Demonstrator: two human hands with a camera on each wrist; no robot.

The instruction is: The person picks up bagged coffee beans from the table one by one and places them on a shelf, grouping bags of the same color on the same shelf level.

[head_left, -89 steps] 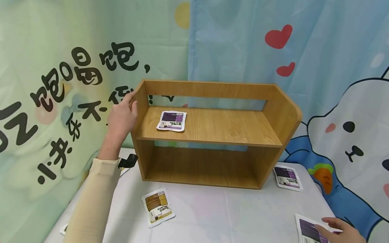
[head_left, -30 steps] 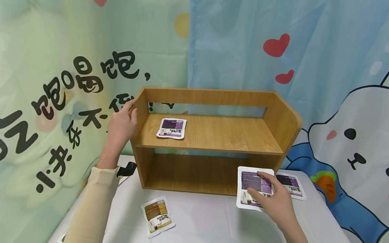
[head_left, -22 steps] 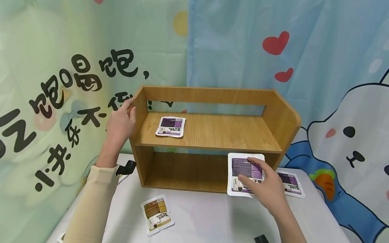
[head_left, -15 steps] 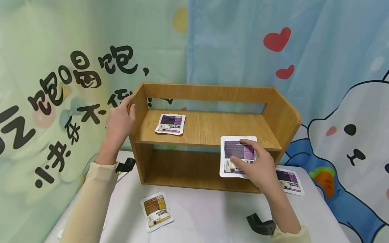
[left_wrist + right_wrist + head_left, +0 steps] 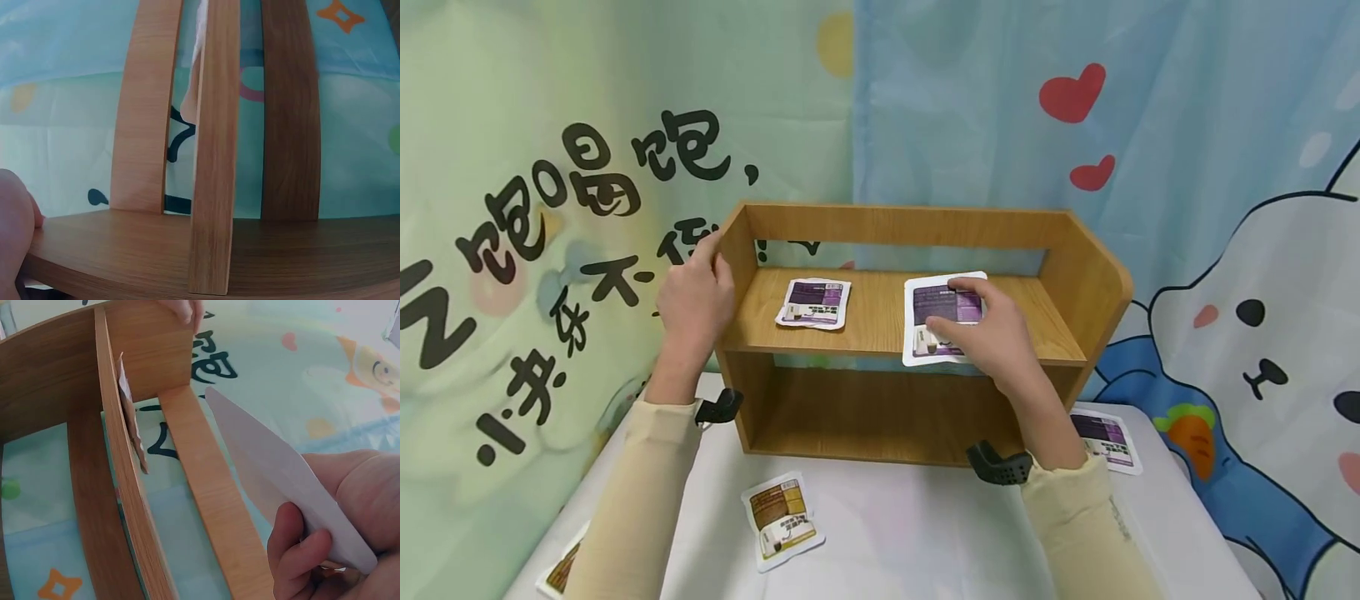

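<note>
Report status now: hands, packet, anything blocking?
Left hand grips wooden shelf side. Right hand holds purple packet over upper board. Landing spot unobstructed.

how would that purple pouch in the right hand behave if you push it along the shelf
The purple pouch looks thin and flat, so it is probably light and slightly bendy. It would likely slide, not roll, on the smooth wooden shelf. The right hand holds it by pinching, suggesting little weight.

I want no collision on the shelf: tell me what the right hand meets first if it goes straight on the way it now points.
The right hand, holding a purple packet over the upper board, points toward the back. The first thing in that line looks like the back rail of the wooden shelf; depth is hard to judge.
</note>
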